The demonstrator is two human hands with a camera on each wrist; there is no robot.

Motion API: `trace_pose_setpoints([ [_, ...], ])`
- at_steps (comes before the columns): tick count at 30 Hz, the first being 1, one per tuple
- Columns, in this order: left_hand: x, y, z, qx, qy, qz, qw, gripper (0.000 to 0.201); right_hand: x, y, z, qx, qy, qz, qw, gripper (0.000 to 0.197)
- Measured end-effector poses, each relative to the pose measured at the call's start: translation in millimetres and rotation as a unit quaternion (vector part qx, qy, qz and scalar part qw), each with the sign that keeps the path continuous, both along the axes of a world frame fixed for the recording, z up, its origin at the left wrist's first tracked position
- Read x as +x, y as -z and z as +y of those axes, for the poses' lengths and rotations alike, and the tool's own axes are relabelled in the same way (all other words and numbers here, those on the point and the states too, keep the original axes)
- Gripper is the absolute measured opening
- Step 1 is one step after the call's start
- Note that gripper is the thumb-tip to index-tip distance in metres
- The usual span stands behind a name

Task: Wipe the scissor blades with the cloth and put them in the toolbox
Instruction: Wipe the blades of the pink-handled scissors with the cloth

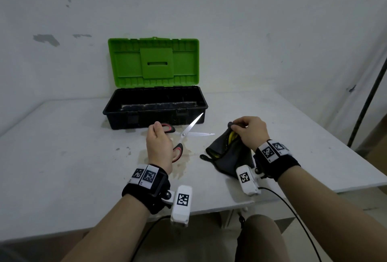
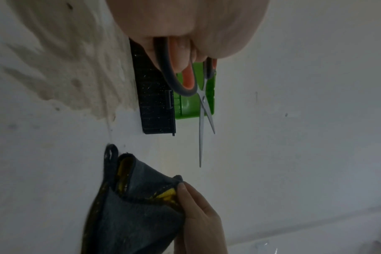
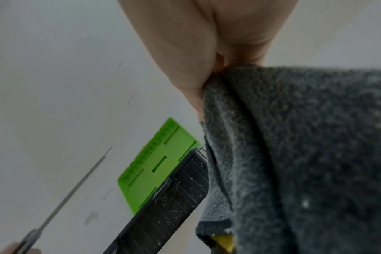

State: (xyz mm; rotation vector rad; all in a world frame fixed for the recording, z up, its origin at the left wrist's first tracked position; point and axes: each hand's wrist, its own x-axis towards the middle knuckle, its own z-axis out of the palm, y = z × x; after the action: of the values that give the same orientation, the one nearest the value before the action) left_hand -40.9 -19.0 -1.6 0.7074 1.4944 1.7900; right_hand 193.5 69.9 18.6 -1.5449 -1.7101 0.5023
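My left hand (image 1: 159, 146) grips the red-and-black handles of the scissors (image 1: 189, 130), whose two silver blades stand spread apart above the table. In the left wrist view the scissors (image 2: 201, 110) point away from the palm with fingers through the handle loops. To the right, my right hand (image 1: 249, 130) pinches the top of a dark grey cloth (image 1: 228, 152) with yellow inside, lifting it while its lower part lies on the table. The cloth (image 3: 305, 154) fills the right wrist view. The toolbox (image 1: 155, 107), black with a raised green lid (image 1: 154, 62), stands just behind the scissors.
A white table (image 1: 62, 157) stands against a white wall. A brownish stain (image 1: 182, 163) marks the surface under my left hand. The table's right edge (image 1: 356, 163) is near my right forearm. A dark pole (image 1: 368, 94) leans at far right.
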Motion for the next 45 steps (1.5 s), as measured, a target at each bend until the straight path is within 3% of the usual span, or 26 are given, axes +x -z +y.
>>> trace_pose_setpoints([
  [5, 8.4, -4.4, 4.4, 0.0, 0.01, -0.017, 1.0, 0.035, 1.2, 1.7, 18.6, -0.009, 0.023, 0.002, 1.0, 0.019],
  [10, 10.5, -2.8, 9.9, -0.006, 0.006, -0.024, 1.0, 0.033, 2.0, 15.8, 23.8, -0.15, -0.071, -0.185, 0.969, 0.032],
  [12, 13.0, -2.5, 9.7, -0.009, 0.007, -0.03, 0.999, 0.036, 4.7, 18.2, 22.2, -0.172, -0.093, -0.208, 0.958, 0.038],
  [15, 18.9, -3.7, 8.9, -0.001, 0.006, -0.048, 0.999, 0.039, 3.5, 13.6, 10.9, -0.136, -0.063, -0.219, 0.964, 0.043],
  [17, 23.0, -6.2, 9.0, 0.01, 0.005, -0.056, 0.998, 0.038, -4.9, 7.8, -7.7, -0.086, -0.037, -0.243, 0.966, 0.034],
  [19, 27.5, -9.4, 9.5, 0.024, 0.003, -0.062, 0.998, 0.037, -17.4, 2.0, -33.0, -0.068, -0.087, -0.199, 0.974, 0.032],
  [21, 32.5, -13.2, 9.6, 0.033, -0.003, -0.066, 0.997, 0.038, -33.2, -2.6, -58.8, -0.103, -0.168, -0.069, 0.978, 0.037],
  [24, 39.8, -18.7, 6.2, 0.049, -0.002, -0.078, 0.996, 0.037, -57.5, -8.5, -82.2, -0.12, -0.24, 0.092, 0.959, 0.031],
  [30, 30.0, -17.1, -4.3, 0.088, 0.014, -0.09, 0.992, 0.035, -83.0, -13.0, -86.6, -0.07, -0.232, 0.122, 0.962, 0.014],
  [34, 10.0, -12.4, -16.0, 0.055, 0.039, 0.032, 0.997, 0.027, -86.8, -17.3, -80.0, -0.058, -0.202, 0.151, 0.966, 0.011],
  [40, -16.3, -16.7, -34.7, 0.038, 0.099, 0.108, 0.988, 0.01, -80.8, -22.0, -71.5, -0.05, -0.176, 0.128, 0.975, 0.012],
  [45, -14.1, -15.1, -36.5, 0.019, 0.153, 0.072, 0.985, 0.009, -86.8, -18.3, -70.6, -0.033, -0.164, 0.143, 0.975, 0.01],
])
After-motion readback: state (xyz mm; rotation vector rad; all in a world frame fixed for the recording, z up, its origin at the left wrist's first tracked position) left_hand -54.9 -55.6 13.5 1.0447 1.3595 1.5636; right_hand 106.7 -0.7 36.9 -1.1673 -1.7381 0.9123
